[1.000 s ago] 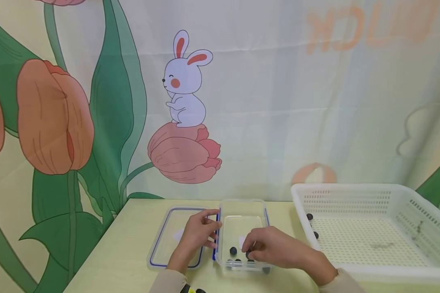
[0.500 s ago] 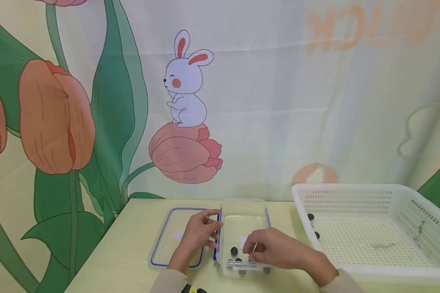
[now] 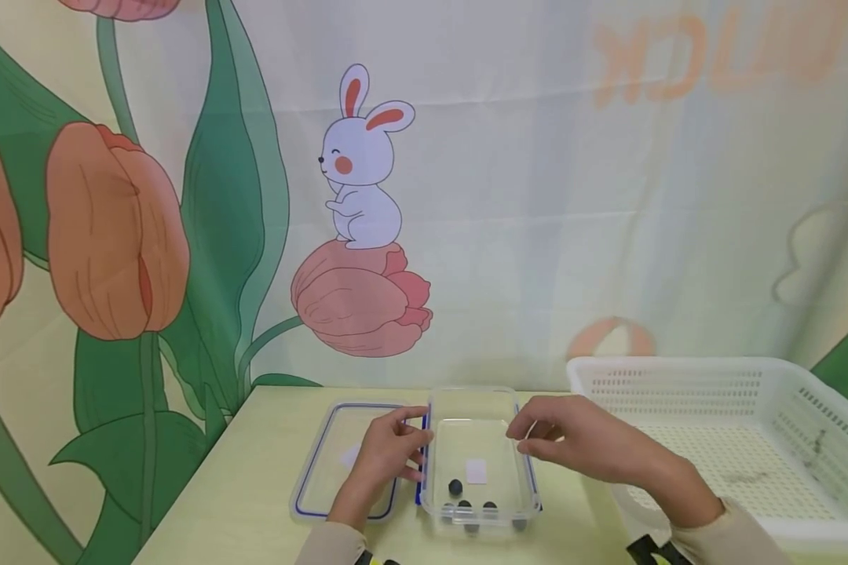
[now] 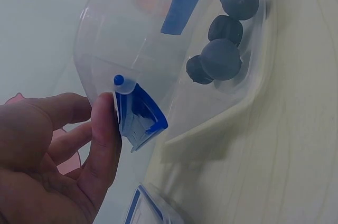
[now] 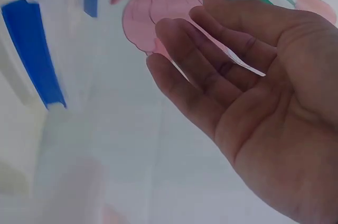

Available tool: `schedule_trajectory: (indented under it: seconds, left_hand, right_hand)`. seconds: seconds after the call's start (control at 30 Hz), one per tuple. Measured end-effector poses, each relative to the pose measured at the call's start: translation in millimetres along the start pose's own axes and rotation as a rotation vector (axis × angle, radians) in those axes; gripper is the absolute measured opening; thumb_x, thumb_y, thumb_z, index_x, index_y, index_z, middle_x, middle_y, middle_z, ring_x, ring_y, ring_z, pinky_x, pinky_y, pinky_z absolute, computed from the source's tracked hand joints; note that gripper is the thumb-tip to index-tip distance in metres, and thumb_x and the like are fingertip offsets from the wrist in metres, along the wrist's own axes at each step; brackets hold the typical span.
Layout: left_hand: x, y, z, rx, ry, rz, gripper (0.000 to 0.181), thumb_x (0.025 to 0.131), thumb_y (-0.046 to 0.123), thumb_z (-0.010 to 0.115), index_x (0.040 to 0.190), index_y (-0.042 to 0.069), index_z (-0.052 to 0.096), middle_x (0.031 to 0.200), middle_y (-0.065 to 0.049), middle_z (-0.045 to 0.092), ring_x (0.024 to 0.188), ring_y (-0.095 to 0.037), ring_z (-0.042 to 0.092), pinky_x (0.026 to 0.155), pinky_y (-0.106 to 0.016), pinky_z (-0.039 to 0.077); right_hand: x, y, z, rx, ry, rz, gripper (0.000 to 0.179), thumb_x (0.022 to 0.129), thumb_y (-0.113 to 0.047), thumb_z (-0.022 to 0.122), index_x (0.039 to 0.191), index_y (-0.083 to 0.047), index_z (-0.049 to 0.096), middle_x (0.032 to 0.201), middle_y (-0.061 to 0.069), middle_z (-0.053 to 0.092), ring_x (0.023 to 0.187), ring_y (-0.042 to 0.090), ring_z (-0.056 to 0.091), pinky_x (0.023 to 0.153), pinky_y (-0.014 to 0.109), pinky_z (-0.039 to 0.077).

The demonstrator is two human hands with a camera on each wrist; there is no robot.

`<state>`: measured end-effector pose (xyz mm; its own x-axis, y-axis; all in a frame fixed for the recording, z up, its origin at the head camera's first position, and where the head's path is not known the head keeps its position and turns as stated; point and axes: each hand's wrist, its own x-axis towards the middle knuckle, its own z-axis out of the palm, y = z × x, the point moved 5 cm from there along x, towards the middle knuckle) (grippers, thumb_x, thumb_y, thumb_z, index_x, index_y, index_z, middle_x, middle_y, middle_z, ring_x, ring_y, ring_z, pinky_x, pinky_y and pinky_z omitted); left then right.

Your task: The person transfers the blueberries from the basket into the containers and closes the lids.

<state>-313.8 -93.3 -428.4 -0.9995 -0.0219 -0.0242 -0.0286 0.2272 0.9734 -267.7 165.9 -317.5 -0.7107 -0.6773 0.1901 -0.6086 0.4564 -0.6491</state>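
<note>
A clear plastic food box (image 3: 472,403) with blue latches stands on the table, several dark blueberries (image 3: 455,487) lying at its near end. My left hand (image 3: 385,453) holds the box's left side, thumb and fingers at the rim. In the left wrist view, the thumb meets the wall beside a blue latch (image 4: 138,115), and the blueberries (image 4: 221,59) show through the clear plastic. Over the box's right rim hovers my right hand (image 3: 583,441), with loosely bent fingers and nothing in them. Its palm (image 5: 285,123) faces the camera in the right wrist view.
Left of the box lies its clear lid (image 3: 316,463) with a blue seal, partly under my left hand. A white perforated basket (image 3: 685,384) stands on the right. A printed curtain (image 3: 495,235) hangs behind the table (image 3: 212,486).
My right hand let go of a blueberry at the box's near end, then rose and moved right, its fingers empty. My left hand stayed on the box. The head view shifted slightly.
</note>
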Motion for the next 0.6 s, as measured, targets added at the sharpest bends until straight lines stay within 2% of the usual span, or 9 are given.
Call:
schedule_trajectory:
  seconds: [0.3, 0.47, 0.6]
  left_hand:
    - [-0.7, 1.0, -0.7, -0.003, 0.004, 0.008, 0.046, 0.098, 0.007, 0.075, 0.144, 0.006, 0.066, 0.096, -0.011, 0.063, 0.069, -0.020, 0.066, 0.053, -0.031, 0.063]
    - [-0.8, 1.2, -0.7, -0.012, 0.002, 0.010, 0.046, 0.098, 0.007, 0.074, 0.143, 0.006, 0.066, 0.096, -0.011, 0.063, 0.070, -0.020, 0.066, 0.053, -0.031, 0.063]
    - [-0.3, 1.0, -0.3, -0.016, -0.002, 0.009, 0.046, 0.098, 0.007, 0.074, 0.143, 0.006, 0.066, 0.096, -0.010, 0.064, 0.070, -0.020, 0.066, 0.053, -0.031, 0.063]
  right_hand:
    - [-8.3, -5, -52, -0.077, 0.018, 0.022, 0.016, 0.103, -0.018, 0.073, 0.118, -0.014, 0.073, 0.109, -0.008, 0.074, 0.096, 0.010, 0.072, 0.082, 0.031, 0.061]
    - [-12.7, 14, -77, -0.068, 0.018, 0.070, 0.016, 0.103, -0.016, 0.072, 0.119, -0.012, 0.074, 0.116, -0.001, 0.072, 0.102, 0.016, 0.072, 0.087, 0.031, 0.061]
    - [-17.2, 34, -92, -0.079, 0.009, 0.088, 0.016, 0.103, -0.016, 0.072, 0.119, -0.012, 0.074, 0.119, 0.001, 0.071, 0.103, 0.015, 0.072, 0.092, 0.031, 0.060]
